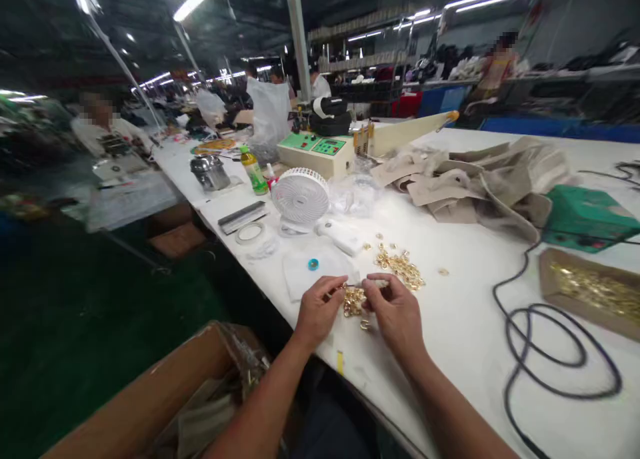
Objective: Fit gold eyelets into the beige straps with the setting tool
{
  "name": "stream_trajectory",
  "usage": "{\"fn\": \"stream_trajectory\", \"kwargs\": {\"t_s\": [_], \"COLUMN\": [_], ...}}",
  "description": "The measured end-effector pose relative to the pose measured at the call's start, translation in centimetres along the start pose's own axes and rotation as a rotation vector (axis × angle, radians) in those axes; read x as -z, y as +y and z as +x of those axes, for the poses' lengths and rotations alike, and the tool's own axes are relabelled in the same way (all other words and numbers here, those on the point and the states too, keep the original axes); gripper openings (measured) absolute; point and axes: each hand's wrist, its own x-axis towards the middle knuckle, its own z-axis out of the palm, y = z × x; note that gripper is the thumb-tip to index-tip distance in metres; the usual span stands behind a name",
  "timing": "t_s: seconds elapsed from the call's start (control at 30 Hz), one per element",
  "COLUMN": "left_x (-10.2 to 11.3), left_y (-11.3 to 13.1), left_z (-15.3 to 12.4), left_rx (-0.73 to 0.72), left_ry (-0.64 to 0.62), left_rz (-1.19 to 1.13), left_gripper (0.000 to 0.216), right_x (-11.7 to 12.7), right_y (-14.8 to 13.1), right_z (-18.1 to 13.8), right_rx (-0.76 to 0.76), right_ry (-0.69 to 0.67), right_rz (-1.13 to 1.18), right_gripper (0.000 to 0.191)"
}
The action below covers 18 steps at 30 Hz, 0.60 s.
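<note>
My left hand [318, 311] is closed in a pinch above the table, its thumb and forefinger together at a small piece too tiny to name. Facing it, my right hand [399, 313] also pinches; what its fingertips hold is hidden. A thin dark line shows between the two sets of fingertips. Under and between the hands lies a small heap of shiny gold metal fittings [353, 303]. Just beyond, a larger scatter of similar gold fittings [400, 267] spreads on the white table [465, 339]. A small blue round container [313, 264] sits on a pale sheet [295, 282].
A white fan [301, 197], a tape roll [249, 233] and a drink bottle [254, 172] stand beyond my hands. At right lie a coiled black cable [525, 339], a green box [590, 215] and a tray [550, 262] of gold pieces. An open carton [165, 385] is at lower left.
</note>
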Motion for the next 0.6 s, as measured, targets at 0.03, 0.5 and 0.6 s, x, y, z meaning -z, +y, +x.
{"fn": "stream_trajectory", "kwargs": {"t_s": [0.03, 0.5, 0.6], "left_x": [0.0, -0.2, -0.2], "left_y": [0.0, 0.4, 0.3], "left_z": [0.0, 0.1, 0.1], "left_rx": [0.001, 0.025, 0.029], "left_ry": [-0.001, 0.012, 0.011], "left_rz": [0.002, 0.003, -0.004], "left_gripper": [0.029, 0.028, 0.028], "right_x": [0.0, -0.1, -0.2], "right_y": [-0.1, 1.2, 1.2], "right_z": [0.0, 0.5, 0.4], "right_rx": [0.002, 0.05, 0.062], "right_ry": [0.011, -0.006, 0.009], "right_rz": [0.011, 0.016, 0.013], "right_gripper": [0.037, 0.044, 0.044]}}
